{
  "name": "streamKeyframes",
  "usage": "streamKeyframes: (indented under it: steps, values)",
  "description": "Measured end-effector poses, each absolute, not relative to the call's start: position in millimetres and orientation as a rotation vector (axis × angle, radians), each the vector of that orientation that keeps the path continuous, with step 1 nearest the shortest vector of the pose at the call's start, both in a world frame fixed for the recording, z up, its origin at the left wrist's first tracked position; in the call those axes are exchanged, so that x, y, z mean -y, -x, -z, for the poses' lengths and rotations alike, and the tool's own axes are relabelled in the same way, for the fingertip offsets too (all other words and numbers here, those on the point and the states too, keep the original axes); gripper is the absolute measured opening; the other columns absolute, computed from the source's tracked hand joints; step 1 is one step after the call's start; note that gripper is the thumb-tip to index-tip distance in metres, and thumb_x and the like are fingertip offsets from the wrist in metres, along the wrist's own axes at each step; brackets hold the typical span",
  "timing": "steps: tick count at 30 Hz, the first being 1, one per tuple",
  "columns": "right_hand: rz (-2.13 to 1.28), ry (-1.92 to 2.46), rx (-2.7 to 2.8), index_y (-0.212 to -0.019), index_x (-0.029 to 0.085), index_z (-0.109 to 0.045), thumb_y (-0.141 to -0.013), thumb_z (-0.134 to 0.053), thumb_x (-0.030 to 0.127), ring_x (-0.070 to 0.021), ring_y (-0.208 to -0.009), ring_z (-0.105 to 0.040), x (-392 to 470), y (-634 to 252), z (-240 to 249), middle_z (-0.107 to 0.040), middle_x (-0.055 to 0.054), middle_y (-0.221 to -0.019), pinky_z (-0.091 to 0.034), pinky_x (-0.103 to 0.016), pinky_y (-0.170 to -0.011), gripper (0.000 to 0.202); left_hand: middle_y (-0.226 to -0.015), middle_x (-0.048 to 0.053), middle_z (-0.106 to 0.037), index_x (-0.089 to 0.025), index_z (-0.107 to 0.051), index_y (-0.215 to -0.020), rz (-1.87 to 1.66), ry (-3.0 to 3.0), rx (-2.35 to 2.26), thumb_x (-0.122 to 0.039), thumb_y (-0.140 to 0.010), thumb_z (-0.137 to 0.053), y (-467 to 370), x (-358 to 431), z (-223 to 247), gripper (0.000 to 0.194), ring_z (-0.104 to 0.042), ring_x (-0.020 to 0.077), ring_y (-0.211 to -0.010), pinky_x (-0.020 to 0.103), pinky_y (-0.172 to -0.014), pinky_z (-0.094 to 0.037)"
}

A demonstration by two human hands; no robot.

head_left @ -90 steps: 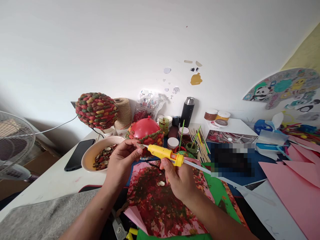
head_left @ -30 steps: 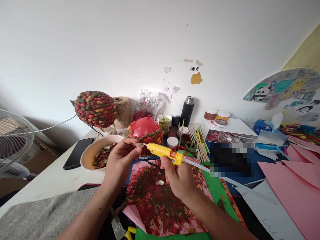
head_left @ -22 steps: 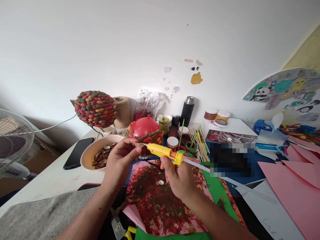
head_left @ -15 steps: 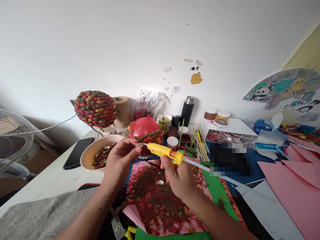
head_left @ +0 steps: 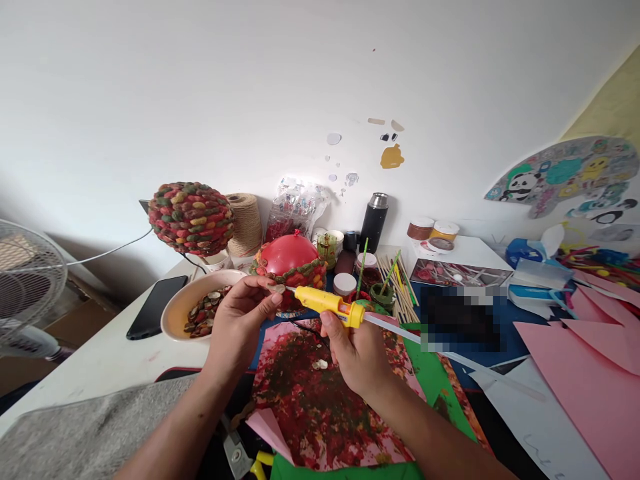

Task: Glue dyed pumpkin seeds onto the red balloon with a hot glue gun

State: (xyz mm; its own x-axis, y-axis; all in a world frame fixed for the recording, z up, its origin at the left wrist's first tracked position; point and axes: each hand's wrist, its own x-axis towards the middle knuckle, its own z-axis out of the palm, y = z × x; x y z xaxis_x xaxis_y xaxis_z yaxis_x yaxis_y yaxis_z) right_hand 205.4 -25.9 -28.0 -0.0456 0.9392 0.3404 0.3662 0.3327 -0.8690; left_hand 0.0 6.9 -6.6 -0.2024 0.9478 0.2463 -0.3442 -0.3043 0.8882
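Observation:
My right hand (head_left: 357,353) grips a yellow hot glue gun (head_left: 325,305), with a long clear glue stick (head_left: 425,340) sticking out of its back end. Pinched between the fingertips of my left hand (head_left: 245,310) is a small shell piece (head_left: 277,289), which looks like a peanut shell half. The gun's nozzle is at the shell piece. Just behind my hands sits a red balloon (head_left: 293,255), its lower part covered with painted shells (head_left: 305,277). To the left, a bowl (head_left: 173,303) holds many painted shell pieces (head_left: 205,317).
A finished-looking shell-covered ball (head_left: 191,219) stands at the back left beside a twine spool (head_left: 245,223). A phone (head_left: 157,307) lies by the bowl. Paint-stained paper (head_left: 335,407) spreads under my hands, with scissors (head_left: 240,457) at its near left. Paint jars (head_left: 383,297) and a black flask (head_left: 375,223) stand behind.
Almost nothing differs. Both hands hold the shell piece and the glue gun in nearly the same place, the nozzle still at the shell.

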Motion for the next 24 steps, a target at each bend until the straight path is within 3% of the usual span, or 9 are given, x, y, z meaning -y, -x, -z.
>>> streamKeyframes:
  steps: [3,8,24]
  values:
    - [-0.678,1.201,1.622,-0.072,0.022,-0.068,-0.108,-0.039,0.088,-0.0185,-0.042,-0.059,25.1,-205.0,25.4,-0.052,0.002,-0.044,-0.046,-0.029,-0.050,0.080,-0.077,0.000,-0.076,-0.020,-0.083,-0.090,-1.684,-1.030,-0.871,-0.037,-0.063,-0.111,0.1,-8.0,6.9,0.042,-0.059,0.0090,-0.060,0.017,-0.057,-0.052]
    - [-0.559,1.202,1.658,-0.077,0.021,-0.071,-0.109,-0.034,0.088,-0.0204,-0.051,-0.066,25.1,-203.6,23.2,-0.067,-0.005,-0.058,-0.047,-0.029,-0.052,0.083,-0.079,0.000,-0.077,-0.021,-0.084,-0.090,-1.692,-1.023,-0.872,-0.038,-0.064,-0.111,0.7,-9.3,6.4,0.041,-0.059,0.0097,-0.062,0.017,-0.056,-0.051]
    - [-0.579,1.155,1.661,-0.080,0.019,-0.076,-0.111,-0.040,0.082,-0.0192,-0.051,-0.065,27.7,-203.9,25.2,-0.067,-0.004,-0.059,-0.048,-0.028,-0.051,0.079,-0.075,0.000,-0.075,-0.020,-0.082,-0.090,-1.695,-1.046,-0.877,-0.038,-0.064,-0.111,0.6,-6.6,3.5,0.043,-0.061,0.0105,-0.061,0.018,-0.054,-0.050]
